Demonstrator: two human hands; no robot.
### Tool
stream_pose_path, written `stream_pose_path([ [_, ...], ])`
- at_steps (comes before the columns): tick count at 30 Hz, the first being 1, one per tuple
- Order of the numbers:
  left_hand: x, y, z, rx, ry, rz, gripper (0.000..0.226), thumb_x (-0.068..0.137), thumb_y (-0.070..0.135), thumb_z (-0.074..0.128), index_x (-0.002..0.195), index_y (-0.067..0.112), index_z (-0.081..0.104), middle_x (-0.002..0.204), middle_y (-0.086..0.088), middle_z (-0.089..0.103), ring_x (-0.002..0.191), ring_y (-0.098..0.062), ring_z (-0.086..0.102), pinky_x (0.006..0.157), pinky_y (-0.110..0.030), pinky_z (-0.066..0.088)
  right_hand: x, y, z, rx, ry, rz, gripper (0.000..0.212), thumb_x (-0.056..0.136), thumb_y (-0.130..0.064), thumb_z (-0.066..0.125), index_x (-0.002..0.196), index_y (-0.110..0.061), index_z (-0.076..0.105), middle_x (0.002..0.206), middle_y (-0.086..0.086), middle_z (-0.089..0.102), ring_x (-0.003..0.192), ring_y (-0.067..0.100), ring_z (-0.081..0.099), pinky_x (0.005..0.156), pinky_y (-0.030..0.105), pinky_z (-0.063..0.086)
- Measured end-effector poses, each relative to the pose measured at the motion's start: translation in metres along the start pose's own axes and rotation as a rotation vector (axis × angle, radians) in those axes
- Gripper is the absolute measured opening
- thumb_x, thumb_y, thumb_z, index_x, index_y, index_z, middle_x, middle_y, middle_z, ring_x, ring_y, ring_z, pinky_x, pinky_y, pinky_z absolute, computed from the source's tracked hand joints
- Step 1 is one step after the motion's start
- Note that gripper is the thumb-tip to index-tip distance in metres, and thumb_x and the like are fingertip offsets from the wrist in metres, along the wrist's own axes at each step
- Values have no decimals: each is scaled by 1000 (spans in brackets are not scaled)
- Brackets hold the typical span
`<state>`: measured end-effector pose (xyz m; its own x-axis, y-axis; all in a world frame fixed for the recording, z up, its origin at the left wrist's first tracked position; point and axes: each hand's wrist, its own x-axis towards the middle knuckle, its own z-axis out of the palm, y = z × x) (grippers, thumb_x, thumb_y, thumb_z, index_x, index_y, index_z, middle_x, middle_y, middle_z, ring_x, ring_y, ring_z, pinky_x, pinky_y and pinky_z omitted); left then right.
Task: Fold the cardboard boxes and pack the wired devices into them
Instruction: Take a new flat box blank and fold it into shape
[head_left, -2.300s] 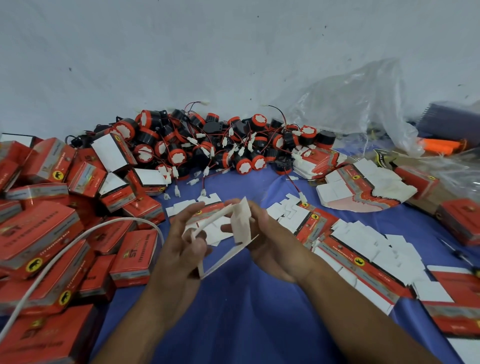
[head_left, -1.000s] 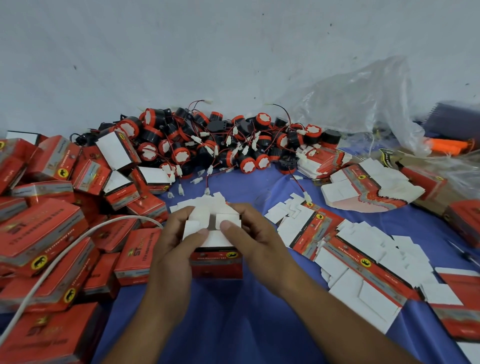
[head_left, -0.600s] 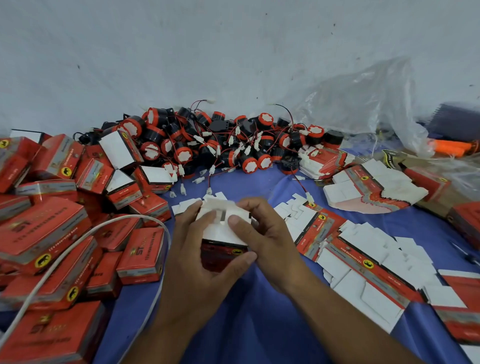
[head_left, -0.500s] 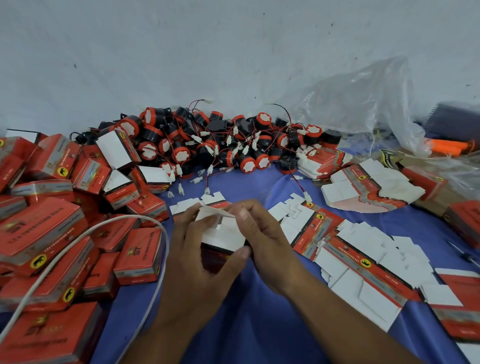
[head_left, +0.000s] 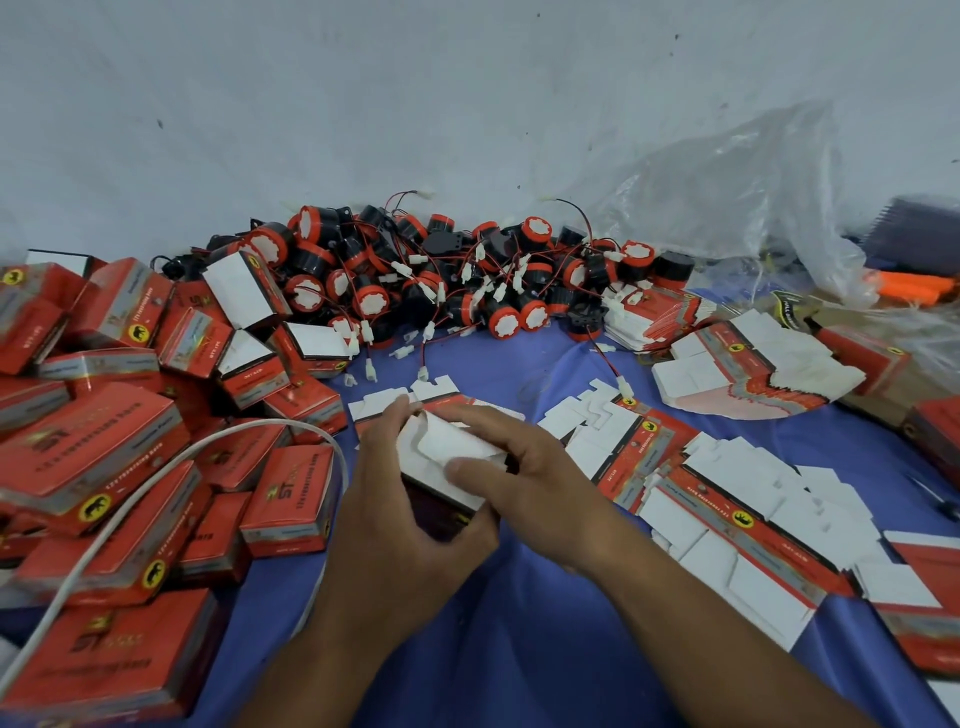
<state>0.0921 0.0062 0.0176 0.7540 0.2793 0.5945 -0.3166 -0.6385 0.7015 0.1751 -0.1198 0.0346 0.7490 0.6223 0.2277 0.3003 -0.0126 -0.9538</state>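
Note:
A small red cardboard box (head_left: 451, 478) with white inner flaps sits between my hands over the blue cloth. My left hand (head_left: 395, 525) grips it from the left and underneath. My right hand (head_left: 514, 478) holds its right side, thumb pressing on a white end flap and fingers laid over the top. A heap of black-and-red round wired devices (head_left: 447, 280) with white connectors lies at the back by the wall. Flat unfolded box blanks (head_left: 727, 499) are spread to the right.
Many closed red boxes (head_left: 104, 467) are piled on the left, crossed by a white cable (head_left: 156, 478). A stack of blanks (head_left: 748, 374), a clear plastic bag (head_left: 727, 218) and an orange object (head_left: 909, 286) sit at the back right.
The flat blank has been opened into a box shape. My hands have folded its white end flaps inward and the box has tilted, with my right thumb now on a flap.

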Motion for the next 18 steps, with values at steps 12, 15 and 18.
stream_pose_path([
  [12, -2, -5, 4, 245, 3, 168, 88, 76, 45, 65, 136, -15, 45, 139, -24, 50, 129, -32, 49, 106, -16, 36, 0, 2, 2, 50, 42, -46, 42, 92, -13, 57, 129, -31, 65, 130, -17, 64, 123, 2, 56, 103, 25, 48],
  [15, -3, -6, 7, 281, 21, 193, 87, 76, 45, 65, 134, -17, 45, 139, -26, 50, 130, -34, 48, 109, -27, 38, -1, 1, 1, 63, 54, -99, 29, 98, -24, 54, 120, -36, 68, 130, -10, 65, 123, 4, 56, 102, 23, 46],
  [18, -3, -8, 7, 314, 13, 207, 86, 76, 42, 67, 133, -18, 45, 139, -27, 50, 129, -39, 50, 108, -34, 40, -1, 3, 0, 10, 57, -154, 33, 103, -10, 53, 124, -32, 65, 130, -7, 65, 122, 2, 56, 102, 21, 45],
])
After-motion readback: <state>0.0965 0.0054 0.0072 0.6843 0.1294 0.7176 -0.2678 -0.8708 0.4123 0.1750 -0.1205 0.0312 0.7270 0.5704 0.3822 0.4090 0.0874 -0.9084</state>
